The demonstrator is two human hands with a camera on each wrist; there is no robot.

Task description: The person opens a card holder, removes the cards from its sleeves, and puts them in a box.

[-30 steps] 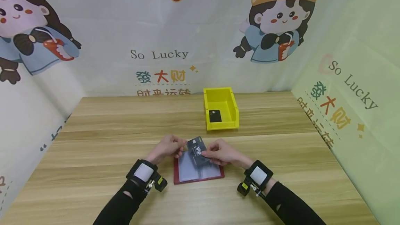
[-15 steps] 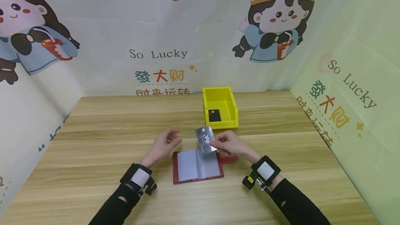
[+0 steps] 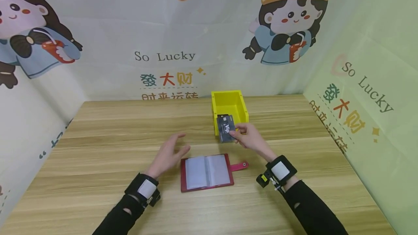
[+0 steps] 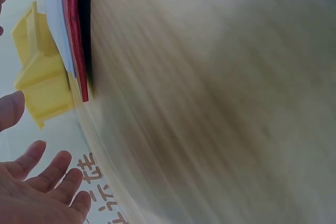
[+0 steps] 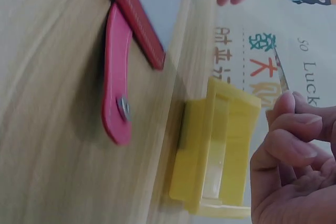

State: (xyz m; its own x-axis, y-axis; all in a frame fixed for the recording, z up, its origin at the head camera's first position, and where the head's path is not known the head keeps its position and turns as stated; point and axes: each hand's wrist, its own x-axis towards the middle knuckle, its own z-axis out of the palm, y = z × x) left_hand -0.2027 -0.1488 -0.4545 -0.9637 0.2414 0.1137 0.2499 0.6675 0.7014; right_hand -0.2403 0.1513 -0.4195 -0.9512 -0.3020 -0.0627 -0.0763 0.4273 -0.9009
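My right hand (image 3: 249, 137) pinches a dark grey card (image 3: 225, 128) printed "Vip" by its right edge. The card is over the front wall of the yellow bin (image 3: 240, 110) and partly covers a black card (image 3: 222, 115) lying inside. Left of an opened card holder (image 3: 207, 171) with a red cover and clear sleeves, my left hand (image 3: 166, 157) hovers with relaxed fingers and holds nothing. In the left wrist view its fingers (image 4: 52, 174) are spread. From the right wrist view, the curled fingers (image 5: 294, 140) show near the bin, with the card seen almost edge-on.
The holder's pink snap strap (image 3: 239, 166) sticks out to its right on the wooden table (image 3: 107, 144). A printed white backdrop (image 3: 111, 46) stands behind the table and along both sides.
The left hand has let go of the Vip card and drawn back left, its fingers straightening. My right hand has carried the card up and away from the card holder to the yellow bin.
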